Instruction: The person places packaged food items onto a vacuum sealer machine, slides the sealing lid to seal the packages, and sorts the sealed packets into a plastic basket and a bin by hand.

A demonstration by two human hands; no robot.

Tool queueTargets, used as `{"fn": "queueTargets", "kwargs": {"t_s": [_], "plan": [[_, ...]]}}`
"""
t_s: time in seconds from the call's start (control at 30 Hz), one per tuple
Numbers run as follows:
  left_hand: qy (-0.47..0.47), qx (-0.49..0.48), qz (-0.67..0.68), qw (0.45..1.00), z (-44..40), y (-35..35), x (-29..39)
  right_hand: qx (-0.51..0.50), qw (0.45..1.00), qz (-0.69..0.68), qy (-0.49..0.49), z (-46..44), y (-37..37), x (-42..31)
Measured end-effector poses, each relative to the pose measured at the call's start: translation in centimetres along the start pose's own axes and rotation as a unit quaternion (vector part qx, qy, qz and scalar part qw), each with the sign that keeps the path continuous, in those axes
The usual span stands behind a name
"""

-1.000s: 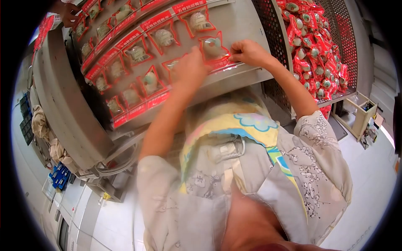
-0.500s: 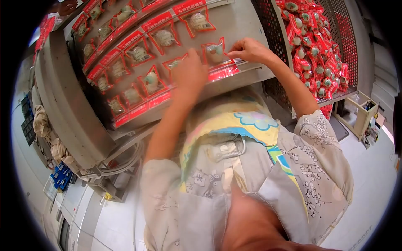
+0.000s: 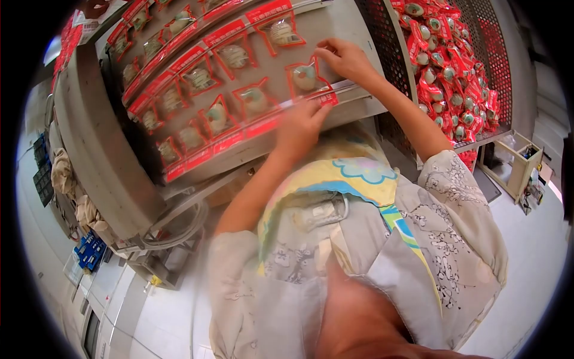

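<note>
Rows of clear, red-edged egg packets lie on a sloped metal machine bed, each with a pale egg-shaped piece inside. At the right end of the front row lies an egg packet (image 3: pixel 305 78) with both hands on it. My right hand (image 3: pixel 350 61) has its fingertips pinched together at the packet's upper right corner. My left hand (image 3: pixel 301 127), somewhat blurred, has its fingers closed at the packet's red lower strip. Just left of it lies another egg packet (image 3: pixel 254 100), which neither hand touches.
A perforated metal bin (image 3: pixel 496 54) on the right holds a heap of red egg packets (image 3: pixel 448 75). A metal rail (image 3: pixel 353 94) runs along the bed's front edge. Left stands a bulky metal housing (image 3: pixel 95 137); a blue crate (image 3: pixel 88 251) sits lower left.
My left hand has moved right and down, from the second packet to the end packet's lower strip. My right hand has moved up and slightly left to that packet's upper corner.
</note>
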State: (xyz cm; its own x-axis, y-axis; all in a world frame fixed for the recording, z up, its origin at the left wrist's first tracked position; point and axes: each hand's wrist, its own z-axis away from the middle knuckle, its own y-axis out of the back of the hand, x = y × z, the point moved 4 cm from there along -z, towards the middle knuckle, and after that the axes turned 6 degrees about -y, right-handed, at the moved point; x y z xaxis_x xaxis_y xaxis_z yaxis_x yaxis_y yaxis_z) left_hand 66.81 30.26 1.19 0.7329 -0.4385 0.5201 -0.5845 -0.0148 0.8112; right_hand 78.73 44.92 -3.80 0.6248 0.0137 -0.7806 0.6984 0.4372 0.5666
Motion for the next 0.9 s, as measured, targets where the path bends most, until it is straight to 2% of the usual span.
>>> {"fn": "queueTargets", "kwargs": {"t_s": [0.07, 0.1, 0.17, 0.27, 0.4, 0.6, 0.7, 0.73, 0.83, 0.9], "plan": [[-0.015, 0.027, 0.065, 0.997, 0.8, 0.7, 0.6, 0.034, 0.997, -0.059, 0.043, 2.1, 1.3, -1.2], [-0.022, 0.042, 0.098, 0.994, 1.3, 1.1, 1.1, 0.031, 0.99, -0.009, 0.14, 3.6, 1.4, -2.3], [0.024, 0.068, 0.097, 0.993, 2.9, 2.6, 1.2, 0.021, 0.94, 0.09, 0.329, 6.8, 1.1, -4.5], [0.079, 0.106, 0.059, 0.989, 5.0, 4.6, 0.4, -0.05, 0.915, 0.168, 0.364, 8.4, -1.9, -4.2], [0.122, 0.102, 0.059, 0.986, 8.1, 4.8, -0.2, -0.037, 0.923, 0.157, 0.35, 8.6, -2.6, -3.7], [0.117, 0.093, 0.127, 0.981, 11.7, 4.0, 0.6, -0.067, 0.912, 0.189, 0.359, 9.3, -2.1, -4.3], [0.117, 0.111, 0.126, 0.979, 15.0, 5.6, -0.1, -0.019, 0.926, 0.195, 0.322, 10.7, -2.6, -7.3], [0.116, 0.117, 0.118, 0.979, 16.4, 6.2, -0.5, 0.007, 0.937, 0.168, 0.305, 11.3, -3.9, -8.6], [0.121, 0.145, 0.108, 0.976, 21.1, 8.1, -1.1, 0.058, 0.912, 0.217, 0.344, 12.5, -9.4, -12.4], [0.127, 0.165, 0.114, 0.971, 24.7, 9.6, -1.3, 0.046, 0.905, 0.291, 0.308, 11.8, -12.3, -11.1]]}}
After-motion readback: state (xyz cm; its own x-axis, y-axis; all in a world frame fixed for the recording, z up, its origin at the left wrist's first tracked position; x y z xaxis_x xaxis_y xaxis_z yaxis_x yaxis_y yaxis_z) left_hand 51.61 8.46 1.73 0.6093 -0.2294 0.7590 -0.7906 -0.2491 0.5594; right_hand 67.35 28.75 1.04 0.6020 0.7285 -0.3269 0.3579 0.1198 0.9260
